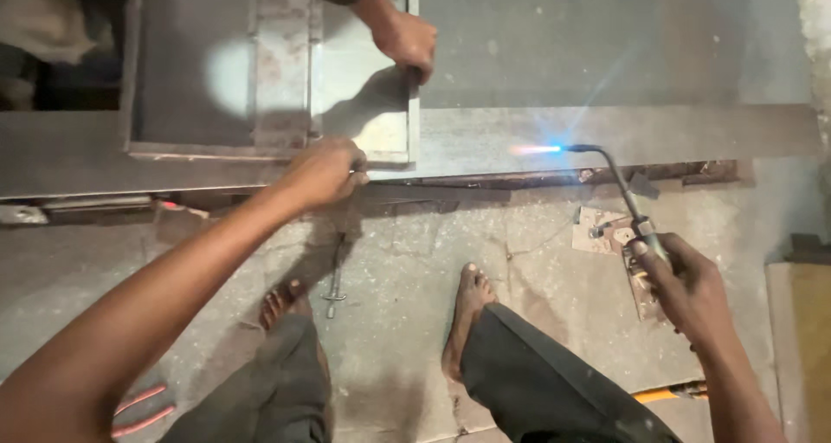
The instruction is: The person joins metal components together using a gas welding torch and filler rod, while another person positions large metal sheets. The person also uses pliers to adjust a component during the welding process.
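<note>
Reaching forward from lower left, the left hand [327,171] is curled in a loose fist, knuckles up, pressing on the near edge of the metal frame [268,71]; fingers are folded together against the frame's lower rail, though whether they pinch it can't be told. Forearm runs diagonally, nearly straight. The right hand [684,285] sits low on the right, wrist bent slightly, fingers wrapped tight around the handle of the gas torch [625,192]. The torch's thin curved neck rises up and left from the fist, and a blue flame [537,149] shoots left from its tip along the long steel strip [606,131] that the frame lies on. Flame tip is near the frame's right corner, not touching it.

A co-worker's hand [405,40] comes down from the top, gripping the frame's right upright. Both bare feet [467,317] are planted on the concrete floor [415,261], dark trousers over the knees. A small metal tool [335,278] lies on the floor between the feet. Scrap plates [602,231] lie just beside the right hand.
</note>
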